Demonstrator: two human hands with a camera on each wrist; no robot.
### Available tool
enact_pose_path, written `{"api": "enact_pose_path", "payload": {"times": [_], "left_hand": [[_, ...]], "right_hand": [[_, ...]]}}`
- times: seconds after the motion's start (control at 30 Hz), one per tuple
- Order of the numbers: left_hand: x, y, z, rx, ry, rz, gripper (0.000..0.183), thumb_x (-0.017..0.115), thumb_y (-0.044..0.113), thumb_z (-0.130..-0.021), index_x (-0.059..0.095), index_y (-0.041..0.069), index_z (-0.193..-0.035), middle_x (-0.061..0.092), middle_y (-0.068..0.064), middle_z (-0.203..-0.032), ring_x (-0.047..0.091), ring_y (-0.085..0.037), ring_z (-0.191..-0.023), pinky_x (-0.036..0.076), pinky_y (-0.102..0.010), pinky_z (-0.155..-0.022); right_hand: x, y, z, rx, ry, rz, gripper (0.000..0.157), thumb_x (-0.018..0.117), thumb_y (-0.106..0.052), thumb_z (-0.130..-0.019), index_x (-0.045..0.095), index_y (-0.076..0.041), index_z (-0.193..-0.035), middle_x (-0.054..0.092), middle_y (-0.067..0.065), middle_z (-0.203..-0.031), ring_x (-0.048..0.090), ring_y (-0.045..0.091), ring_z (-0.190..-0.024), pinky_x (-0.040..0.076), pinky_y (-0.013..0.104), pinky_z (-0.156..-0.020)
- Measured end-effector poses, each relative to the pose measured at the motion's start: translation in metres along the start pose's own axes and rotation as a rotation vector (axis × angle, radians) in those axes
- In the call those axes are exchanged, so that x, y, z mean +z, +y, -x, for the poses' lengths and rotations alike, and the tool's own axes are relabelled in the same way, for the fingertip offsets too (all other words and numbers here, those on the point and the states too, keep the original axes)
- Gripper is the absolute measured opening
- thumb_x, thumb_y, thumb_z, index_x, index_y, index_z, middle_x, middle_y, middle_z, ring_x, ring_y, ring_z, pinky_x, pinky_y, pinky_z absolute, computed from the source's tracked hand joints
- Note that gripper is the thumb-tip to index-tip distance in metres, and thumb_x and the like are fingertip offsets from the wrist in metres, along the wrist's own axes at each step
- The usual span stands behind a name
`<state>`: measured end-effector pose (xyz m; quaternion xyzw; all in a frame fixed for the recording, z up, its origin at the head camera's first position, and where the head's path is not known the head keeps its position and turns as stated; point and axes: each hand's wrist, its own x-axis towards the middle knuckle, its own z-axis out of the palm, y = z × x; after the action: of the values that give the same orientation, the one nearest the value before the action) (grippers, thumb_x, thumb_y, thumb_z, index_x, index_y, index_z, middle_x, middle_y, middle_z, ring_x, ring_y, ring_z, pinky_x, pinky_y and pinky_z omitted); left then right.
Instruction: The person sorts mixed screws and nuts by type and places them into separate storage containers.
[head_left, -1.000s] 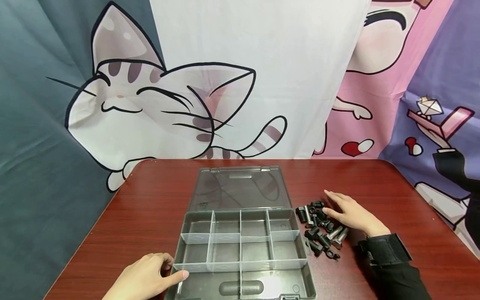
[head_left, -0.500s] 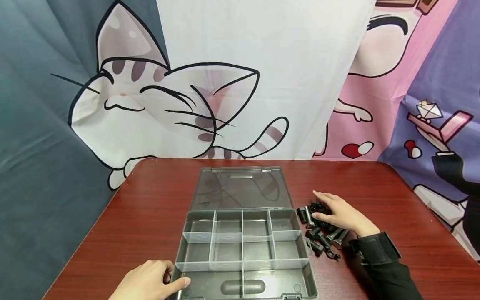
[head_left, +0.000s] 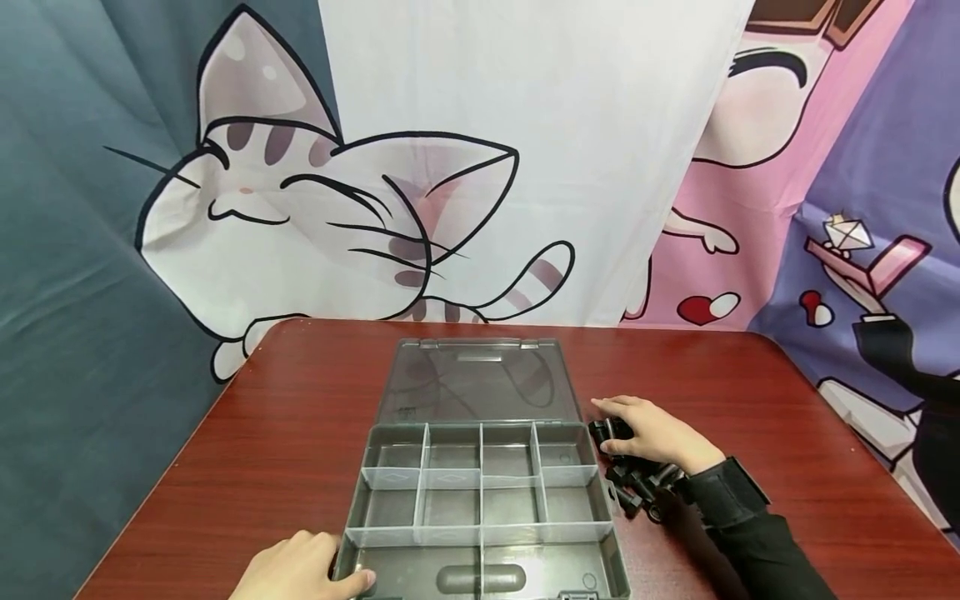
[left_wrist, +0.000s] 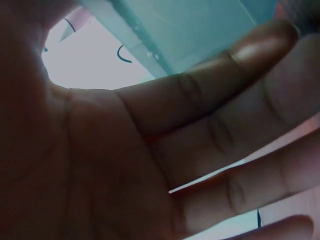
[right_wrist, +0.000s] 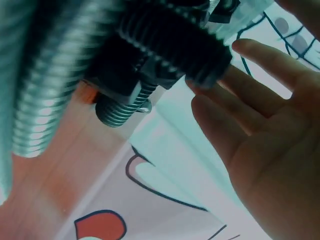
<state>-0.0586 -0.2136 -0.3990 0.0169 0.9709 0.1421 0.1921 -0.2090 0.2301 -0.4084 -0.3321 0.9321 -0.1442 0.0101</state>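
A grey translucent compartment box (head_left: 480, 528) lies on the table, its lid (head_left: 480, 383) folded back flat. My left hand (head_left: 294, 568) holds the box's front left side, thumb over the rim and fingers down along the outside wall. Its fingers look long and slightly bent in the left wrist view, with the box (left_wrist: 210, 30) beyond them. My right hand (head_left: 654, 432) reaches over a pile of bolts (head_left: 633, 490) beside the box, fingers extended and covering part of it. A black bolt (right_wrist: 175, 45) sits right at its fingertips in the right wrist view, near a silver bolt (right_wrist: 60, 90).
The dark red wooden table (head_left: 300, 417) ends at a back edge against hanging cloth. A white cloth with a cat drawing (head_left: 300, 233) hangs behind, with pink and purple cloth to the right. Thin dividers split the box into several compartments.
My right hand has moved left and slightly down, from the right side of the bolt pile to over it. My left hand stays at the box's side.
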Motion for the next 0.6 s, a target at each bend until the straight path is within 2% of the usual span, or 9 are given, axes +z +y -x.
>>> {"api": "enact_pose_path", "payload": {"times": [0.27, 0.6], "left_hand": [[0.001, 0.001, -0.001, -0.032, -0.036, -0.004, 0.048, 0.064, 0.057, -0.071, 0.053, 0.010, -0.065, 0.047, -0.001, -0.060, 0.046, -0.019, -0.054, 0.040, -0.043, -0.053], [0.003, -0.001, -0.005, -0.039, -0.047, 0.013, 0.049, 0.064, 0.057, -0.071, 0.051, 0.010, -0.064, 0.046, -0.003, -0.058, 0.045, -0.019, -0.053, 0.038, -0.041, -0.052]], "right_hand": [[0.000, -0.006, -0.008, -0.079, -0.039, 0.048, 0.051, 0.072, -0.012, -0.075, 0.055, 0.005, -0.120, 0.058, 0.017, -0.109, 0.054, 0.033, -0.101, 0.045, 0.044, -0.079], [0.001, -0.014, -0.013, -0.078, -0.110, 0.109, 0.045, 0.071, -0.011, -0.075, 0.059, 0.003, -0.116, 0.061, 0.015, -0.106, 0.057, 0.030, -0.096, 0.047, 0.041, -0.076]]}}
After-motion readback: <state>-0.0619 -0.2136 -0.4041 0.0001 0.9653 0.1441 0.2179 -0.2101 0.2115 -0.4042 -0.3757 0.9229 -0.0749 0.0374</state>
